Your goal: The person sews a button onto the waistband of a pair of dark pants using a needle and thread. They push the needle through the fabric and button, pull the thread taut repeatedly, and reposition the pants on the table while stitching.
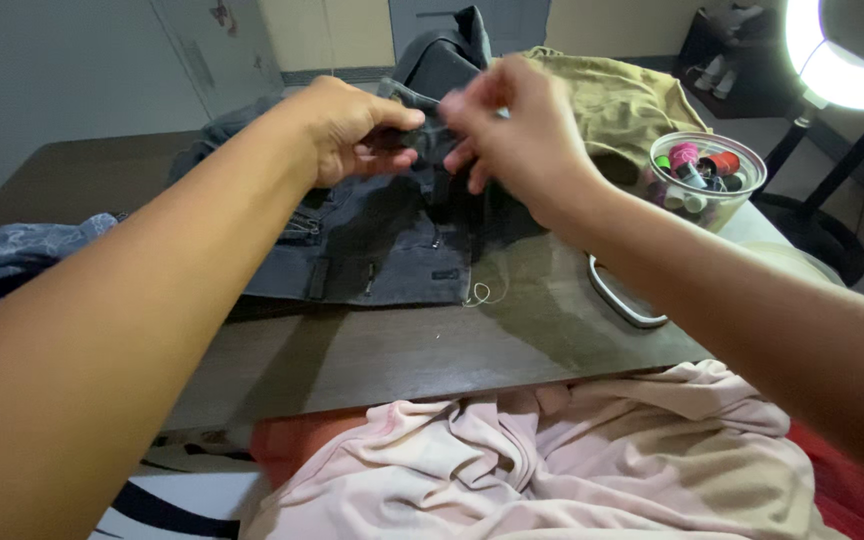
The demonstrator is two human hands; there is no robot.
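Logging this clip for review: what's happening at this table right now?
A person holds up a fold of a dark grey garment over a brown table, pinching it between the left hand and right hand. A pale thread trails from it. A clear bowl of thread spools, an olive cloth and pink fabric lie nearby.

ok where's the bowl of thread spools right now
The clear bowl of thread spools sits at the table's far right, beside the olive cloth, just beyond the right hand.

Ring lamp (842, 60) cut off at the top-right corner, blue patterned cloth (2, 260) at the left edge
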